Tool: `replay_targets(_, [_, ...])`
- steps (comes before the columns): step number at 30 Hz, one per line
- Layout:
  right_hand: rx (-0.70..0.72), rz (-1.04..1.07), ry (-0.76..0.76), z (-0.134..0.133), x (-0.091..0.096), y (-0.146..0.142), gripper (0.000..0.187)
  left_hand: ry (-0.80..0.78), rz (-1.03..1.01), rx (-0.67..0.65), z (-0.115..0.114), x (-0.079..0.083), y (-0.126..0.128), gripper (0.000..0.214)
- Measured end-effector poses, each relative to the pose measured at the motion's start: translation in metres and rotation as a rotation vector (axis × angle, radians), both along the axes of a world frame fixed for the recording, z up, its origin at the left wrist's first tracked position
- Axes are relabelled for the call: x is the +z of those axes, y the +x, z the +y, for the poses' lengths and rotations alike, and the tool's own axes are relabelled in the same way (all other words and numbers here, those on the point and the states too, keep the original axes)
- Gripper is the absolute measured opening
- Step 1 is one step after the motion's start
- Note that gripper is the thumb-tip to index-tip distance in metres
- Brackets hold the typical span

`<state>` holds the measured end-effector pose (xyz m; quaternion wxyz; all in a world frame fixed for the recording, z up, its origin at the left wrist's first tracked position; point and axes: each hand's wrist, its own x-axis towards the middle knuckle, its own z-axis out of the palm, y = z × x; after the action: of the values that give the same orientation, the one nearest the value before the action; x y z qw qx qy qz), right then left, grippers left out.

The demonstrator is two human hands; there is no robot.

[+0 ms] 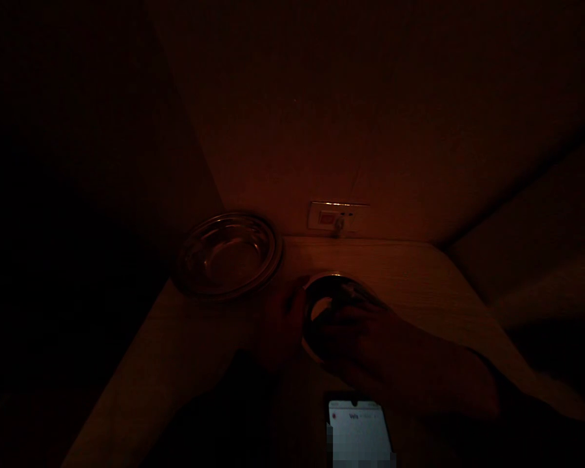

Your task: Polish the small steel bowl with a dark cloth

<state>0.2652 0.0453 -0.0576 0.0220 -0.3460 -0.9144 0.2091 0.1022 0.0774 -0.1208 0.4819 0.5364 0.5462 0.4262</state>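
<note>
The room is very dark. A small steel bowl (322,292) stands on a pale table (419,279). My right hand (370,341) reaches in from the right and lies over the bowl, with its fingers bent down into it; whatever they hold is hidden. My left hand (277,322) is a dim shape against the bowl's left side, and its fingers are too dark to read.
A steel plate (227,257) leans at the table's back left corner against the wall. A wall socket (334,218) sits just behind the bowl. A phone (361,432) with a lit screen lies at the near edge.
</note>
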Motion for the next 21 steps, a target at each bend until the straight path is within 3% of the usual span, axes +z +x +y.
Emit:
replay_targets(10, [-0.045, -0.001, 0.033, 0.003, -0.011, -0.006, 0.027, -0.016, -0.010, 0.005, 0.001, 0.000, -0.001, 0.034])
replay_targets(21, [-0.036, -0.047, -0.046, 0.001, 0.009, 0.003, 0.025, -0.032, -0.004, 0.030, -0.002, 0.000, -0.001, 0.035])
